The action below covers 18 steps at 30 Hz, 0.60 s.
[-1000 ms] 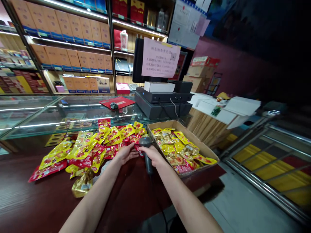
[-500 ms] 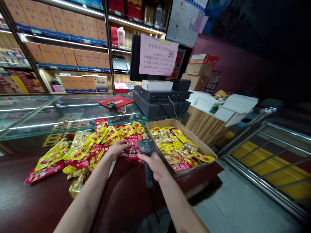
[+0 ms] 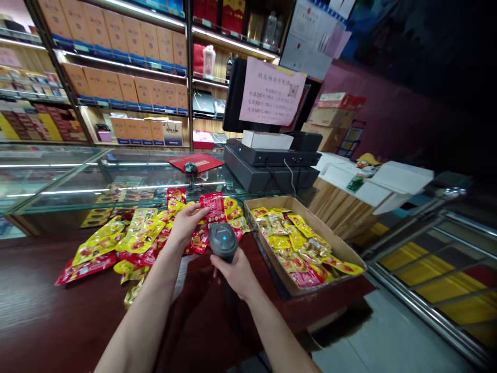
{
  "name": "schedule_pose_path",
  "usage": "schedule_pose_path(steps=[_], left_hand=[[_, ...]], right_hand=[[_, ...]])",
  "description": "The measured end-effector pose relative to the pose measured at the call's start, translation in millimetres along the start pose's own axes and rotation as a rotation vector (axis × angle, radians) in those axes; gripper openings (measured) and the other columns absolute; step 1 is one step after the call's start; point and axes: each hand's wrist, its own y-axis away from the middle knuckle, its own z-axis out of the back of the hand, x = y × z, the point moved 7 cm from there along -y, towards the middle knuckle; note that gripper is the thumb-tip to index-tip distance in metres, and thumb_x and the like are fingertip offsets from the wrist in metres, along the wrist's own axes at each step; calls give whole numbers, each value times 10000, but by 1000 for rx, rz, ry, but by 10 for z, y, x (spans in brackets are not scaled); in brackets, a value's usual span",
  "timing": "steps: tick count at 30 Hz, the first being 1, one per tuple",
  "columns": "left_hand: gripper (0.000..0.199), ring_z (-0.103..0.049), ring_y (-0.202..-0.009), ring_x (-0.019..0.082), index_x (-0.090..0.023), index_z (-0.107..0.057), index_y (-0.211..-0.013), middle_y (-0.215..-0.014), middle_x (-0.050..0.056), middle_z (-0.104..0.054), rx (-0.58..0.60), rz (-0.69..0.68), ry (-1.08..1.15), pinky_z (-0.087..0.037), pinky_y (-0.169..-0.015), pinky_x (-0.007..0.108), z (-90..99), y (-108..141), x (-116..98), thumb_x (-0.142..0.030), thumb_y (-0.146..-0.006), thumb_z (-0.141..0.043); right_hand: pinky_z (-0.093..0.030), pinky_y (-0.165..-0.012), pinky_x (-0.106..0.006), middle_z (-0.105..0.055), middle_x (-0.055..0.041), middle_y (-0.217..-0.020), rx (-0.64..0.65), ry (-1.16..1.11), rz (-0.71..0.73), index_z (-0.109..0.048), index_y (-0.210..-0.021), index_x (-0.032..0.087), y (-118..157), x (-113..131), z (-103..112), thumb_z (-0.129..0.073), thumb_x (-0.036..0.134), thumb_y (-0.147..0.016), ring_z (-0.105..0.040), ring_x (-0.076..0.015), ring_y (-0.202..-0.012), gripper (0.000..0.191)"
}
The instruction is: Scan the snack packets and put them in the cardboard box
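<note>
The left hand (image 3: 188, 225) pinched a red packet (image 3: 213, 207). The right hand (image 3: 237, 273) clasped a scanner (image 3: 223, 241) near it.

I can't see the bottom of the red packet (image 3: 215, 204) behind the scanner (image 3: 222, 240) or read the packet's tiny print. The left forearm (image 3: 151, 305), cropped toward seven o'clock, partly hides a gold packet (image 3: 132, 295).

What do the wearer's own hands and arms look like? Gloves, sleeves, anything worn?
Left hand and right hand: no gloves. Forearms: uncovered as far as the frame shows; no sleeves, watches or bracelets visible. Some fingers hidden.
</note>
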Motion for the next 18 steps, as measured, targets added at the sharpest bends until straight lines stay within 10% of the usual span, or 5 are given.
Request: schedule_pose_path(steps=[18], left_hand=[[439,-561,-530,76,-168,-606,-878,-702,-33,-625,51,45,-43,-466,-471,192,-14,-30,104,-365,-543,-812]], right_hand=[[-317,-320,-195,-458,62,-372,9,15,-73,-538,-601,172,9,-104,2,-590,243,-655,-379,-76,-300,103]])
